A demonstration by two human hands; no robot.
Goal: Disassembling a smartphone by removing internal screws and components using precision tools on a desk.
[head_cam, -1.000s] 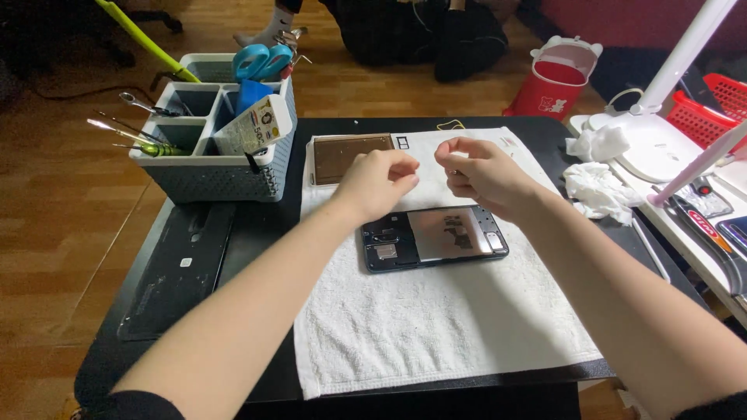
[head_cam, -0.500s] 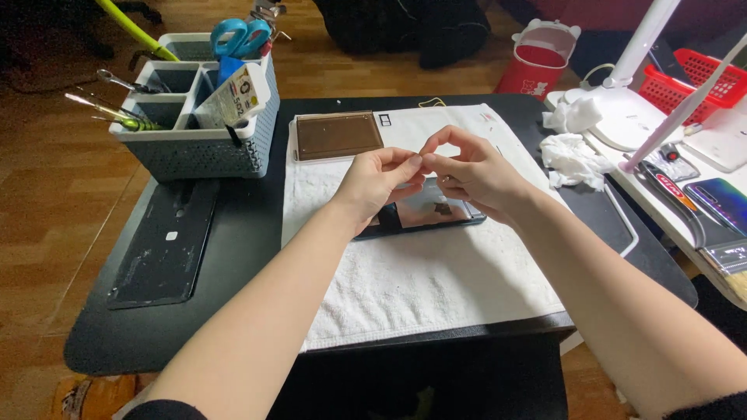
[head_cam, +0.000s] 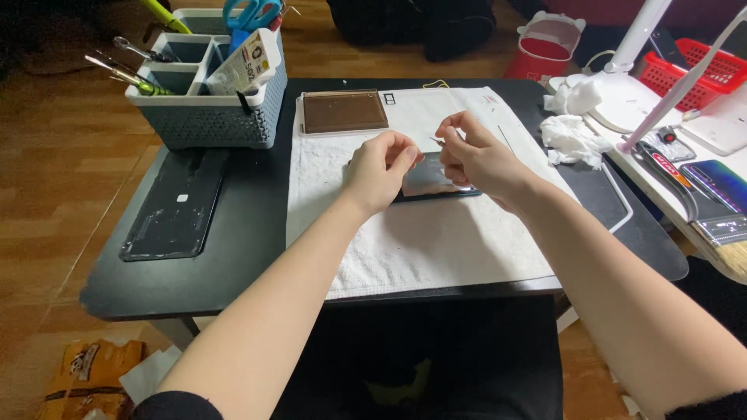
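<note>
Fingertips of both hands pinch together above an opened phone.
Left hand and right hand grip something tiny (too small to identify) over a white towel.

White towel on a black table — grey basket, blue scissors.

The floor is made of brown wood boards, and a small black table with round corners stands on it. A white towel is spread over the middle of the table, and a grey basket with little boxes inside sits at the far left corner. To the right is a lighter desk with a white lamp and a red basket on it, and a red and white bin stands on the floor behind.
</note>
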